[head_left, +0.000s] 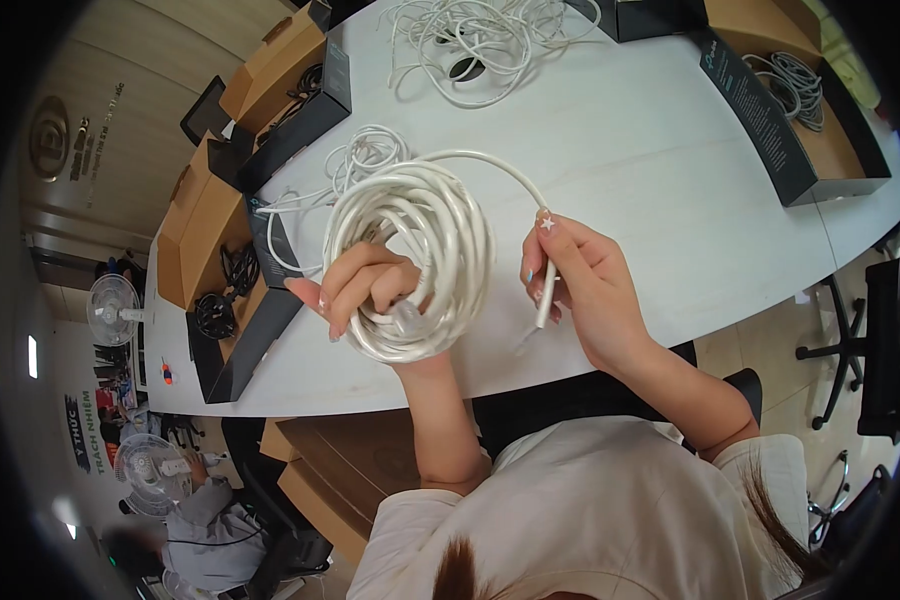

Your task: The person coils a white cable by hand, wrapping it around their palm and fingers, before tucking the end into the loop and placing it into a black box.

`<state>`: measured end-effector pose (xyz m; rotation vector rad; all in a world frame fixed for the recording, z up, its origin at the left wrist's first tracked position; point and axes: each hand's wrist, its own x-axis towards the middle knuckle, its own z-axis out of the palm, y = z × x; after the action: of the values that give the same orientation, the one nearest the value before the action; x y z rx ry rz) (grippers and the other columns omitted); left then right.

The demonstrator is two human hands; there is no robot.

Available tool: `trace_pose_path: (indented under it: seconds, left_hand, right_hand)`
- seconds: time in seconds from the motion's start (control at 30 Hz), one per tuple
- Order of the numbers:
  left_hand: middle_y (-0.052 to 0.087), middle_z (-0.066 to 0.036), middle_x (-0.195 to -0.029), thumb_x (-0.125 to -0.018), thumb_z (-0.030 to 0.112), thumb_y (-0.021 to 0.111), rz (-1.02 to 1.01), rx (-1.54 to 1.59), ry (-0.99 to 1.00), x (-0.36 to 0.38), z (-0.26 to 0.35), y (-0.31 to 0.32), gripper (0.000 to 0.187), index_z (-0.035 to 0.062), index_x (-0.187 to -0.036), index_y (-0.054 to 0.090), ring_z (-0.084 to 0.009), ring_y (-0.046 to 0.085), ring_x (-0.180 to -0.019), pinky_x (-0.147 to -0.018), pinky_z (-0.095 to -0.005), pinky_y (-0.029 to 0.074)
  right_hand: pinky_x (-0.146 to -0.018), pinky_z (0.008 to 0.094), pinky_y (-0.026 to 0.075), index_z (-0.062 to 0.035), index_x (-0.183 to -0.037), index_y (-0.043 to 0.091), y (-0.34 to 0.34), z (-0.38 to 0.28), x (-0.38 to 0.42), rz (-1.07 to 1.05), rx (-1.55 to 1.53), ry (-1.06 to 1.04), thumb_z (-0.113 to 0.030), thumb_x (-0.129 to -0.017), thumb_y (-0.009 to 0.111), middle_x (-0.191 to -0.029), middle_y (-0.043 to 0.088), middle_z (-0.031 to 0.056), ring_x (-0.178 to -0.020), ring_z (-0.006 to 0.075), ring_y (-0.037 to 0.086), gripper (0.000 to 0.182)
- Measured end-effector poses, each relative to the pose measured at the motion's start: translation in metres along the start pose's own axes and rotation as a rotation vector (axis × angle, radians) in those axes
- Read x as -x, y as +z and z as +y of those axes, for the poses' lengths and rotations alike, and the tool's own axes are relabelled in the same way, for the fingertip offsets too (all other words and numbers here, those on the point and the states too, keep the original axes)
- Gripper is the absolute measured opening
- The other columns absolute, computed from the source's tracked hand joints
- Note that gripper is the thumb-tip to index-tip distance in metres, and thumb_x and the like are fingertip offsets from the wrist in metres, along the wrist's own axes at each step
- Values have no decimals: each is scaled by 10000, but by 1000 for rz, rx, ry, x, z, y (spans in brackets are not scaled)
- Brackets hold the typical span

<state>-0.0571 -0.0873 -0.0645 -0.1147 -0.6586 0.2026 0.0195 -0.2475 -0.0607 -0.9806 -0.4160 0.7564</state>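
Note:
A thick coil of white cable (460, 250) hangs around my left hand (375, 285), whose fingers curl through the middle of the loops. One end of the cable arches from the top of the coil over to my right hand (575, 270). There my thumb and fingers pinch it, and a short length with a clear plug tip (530, 338) points down below them. Both hands are raised above the white table (670, 260). Behind the coil lies a smaller loose bundle of thin white cable (370, 150), partly hidden by it.
A tangled heap of white cables (485, 50) lies at the table's far side. Open boxes with black cables (238, 280) line the left edge; another box (820, 170) with a grey cable stands at right. A cardboard box (350, 465) is below the table. Another person (215, 530) sits lower left.

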Motion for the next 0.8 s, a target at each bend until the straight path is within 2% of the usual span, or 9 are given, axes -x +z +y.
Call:
trace_pose_path:
  seconds: [0.13, 0.33, 0.43, 0.5, 0.57, 0.67, 0.73, 0.8]
  left_hand:
    - [608, 11, -729, -822, 120, 598, 23, -67, 16, -3, -14, 6, 54, 90, -863, 580, -74, 592, -573, -656, -228, 346]
    - [625, -17, -766, -752, 41, 626, 55, -137, -11, -4, -23, 6, 197, 40, -935, 554, -77, 615, -583, -692, -256, 359]
    - [622, -8, -778, -743, 42, 636, 22, -168, -26, -3, -22, 5, 405, 27, -1121, 491, -74, 613, -597, -709, -257, 358]
    - [619, 1, -800, -740, 47, 643, -25, -186, -49, -3, -23, 5, 594, 34, -1280, 397, -69, 614, -622, -738, -262, 352]
    - [550, 32, -800, -786, 79, 621, 15, -271, 30, 1, -33, 8, 695, 168, -1379, 270, -45, 565, -632, -749, -268, 338]
    - [532, 36, -821, -776, 75, 624, 41, -286, 40, 3, -35, 6, 790, 178, -1432, 196, -45, 560, -671, -777, -279, 320]
    - [600, 14, -847, -735, 22, 636, 94, -281, 24, 5, -34, 5, 803, 91, -1417, 218, -54, 606, -682, -795, -279, 317]
    - [598, 5, -813, -705, 15, 640, 42, -282, -11, 3, -28, 1, 837, 79, -1422, 212, -58, 600, -634, -691, -253, 359]
  right_hand:
    - [-548, 224, 407, -62, -758, 539, -10, -2, 0, -29, 75, -71, -324, -974, 395, -698, 539, 1, -636, 78, 524, 369]
    - [-600, 245, 446, -50, -806, 548, -12, -4, 4, -4, 94, -52, -331, -984, 343, -774, 559, 18, -715, 110, 565, 391]
    - [-614, 250, 457, -49, -830, 548, -14, -4, 4, 2, 108, -34, -331, -987, 327, -801, 565, 22, -743, 116, 576, 392]
    - [-633, 257, 470, -48, -852, 546, -16, -5, 4, -7, 128, -20, -328, -988, 321, -844, 572, 26, -777, 120, 578, 385]
    - [-667, 265, 483, -55, -878, 544, -12, -7, 4, 24, 72, -25, -333, -989, 318, -890, 573, 22, -826, 116, 571, 376]
    - [-718, 273, 492, -70, -908, 542, -11, -9, 6, 24, 15, -5, -339, -991, 318, -955, 574, 18, -896, 111, 556, 360]
    - [-742, 276, 491, -81, -898, 536, -12, -10, 7, 12, 8, 16, -341, -991, 321, -986, 577, 17, -923, 111, 552, 350]
    - [-756, 278, 487, -92, -861, 524, -13, -8, 8, 4, 23, 36, -344, -992, 324, -1003, 582, 15, -931, 115, 555, 347]
